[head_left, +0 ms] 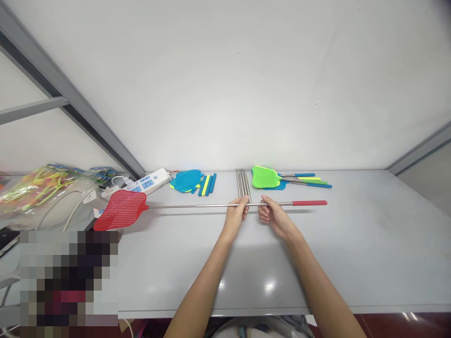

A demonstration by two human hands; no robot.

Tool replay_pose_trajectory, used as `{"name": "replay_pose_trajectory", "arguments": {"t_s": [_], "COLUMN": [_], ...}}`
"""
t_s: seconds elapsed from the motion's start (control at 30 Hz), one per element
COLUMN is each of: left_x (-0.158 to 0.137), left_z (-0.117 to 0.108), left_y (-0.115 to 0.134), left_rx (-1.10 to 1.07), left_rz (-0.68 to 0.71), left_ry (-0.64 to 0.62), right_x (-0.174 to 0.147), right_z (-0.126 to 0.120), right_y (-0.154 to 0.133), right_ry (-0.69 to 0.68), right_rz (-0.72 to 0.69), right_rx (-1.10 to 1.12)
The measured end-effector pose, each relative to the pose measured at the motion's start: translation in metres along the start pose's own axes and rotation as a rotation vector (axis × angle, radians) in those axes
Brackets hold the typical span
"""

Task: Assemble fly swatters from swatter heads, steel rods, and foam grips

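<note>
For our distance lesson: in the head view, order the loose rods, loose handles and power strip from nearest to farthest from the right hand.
1. Loose rods: left of the right hand, toward the wall.
2. Loose handles: farther left.
3. Power strip: left of both.

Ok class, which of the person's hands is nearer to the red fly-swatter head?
Left: the left hand holds the metal rod, to the right of the red fly-swatter head; the right hand is farther right along it, closer to the red handle.

We record a red, hole-patterned swatter head [123, 209], its red handle [310, 203] and silver shaft [211, 205], a lime-green perforated paddle [265, 178], and grey tabletop [369, 249].
</note>
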State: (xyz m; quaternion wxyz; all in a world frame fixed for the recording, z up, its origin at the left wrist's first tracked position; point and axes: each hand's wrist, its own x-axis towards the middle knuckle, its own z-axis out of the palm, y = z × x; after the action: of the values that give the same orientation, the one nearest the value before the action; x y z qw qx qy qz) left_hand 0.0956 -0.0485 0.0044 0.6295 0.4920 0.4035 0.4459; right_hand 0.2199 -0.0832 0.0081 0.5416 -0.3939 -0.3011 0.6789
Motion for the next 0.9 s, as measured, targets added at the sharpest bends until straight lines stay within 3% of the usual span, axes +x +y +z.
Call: {"name": "replay_pose_trajectory", "arguments": {"t_s": [0.77,0.9], "left_x": [-0.0019,-0.0039], "left_z": [-0.0004,-0.0004], "left_y": [-0.0005,0.0037], "left_rx": [0.092,0.051], "left_rz": [-0.013,-0.068], "left_ry": [-0.010,-0.071], "right_x": [-0.0019,-0.0010], "right_z": [-0.0026,0.0000], "right_y": [-0.0008,-0.0001], "right_ry": [0.004,0.093], "right_rz": [-0.060,-0.125], "right_rx": [-0.088,-0.040]}}
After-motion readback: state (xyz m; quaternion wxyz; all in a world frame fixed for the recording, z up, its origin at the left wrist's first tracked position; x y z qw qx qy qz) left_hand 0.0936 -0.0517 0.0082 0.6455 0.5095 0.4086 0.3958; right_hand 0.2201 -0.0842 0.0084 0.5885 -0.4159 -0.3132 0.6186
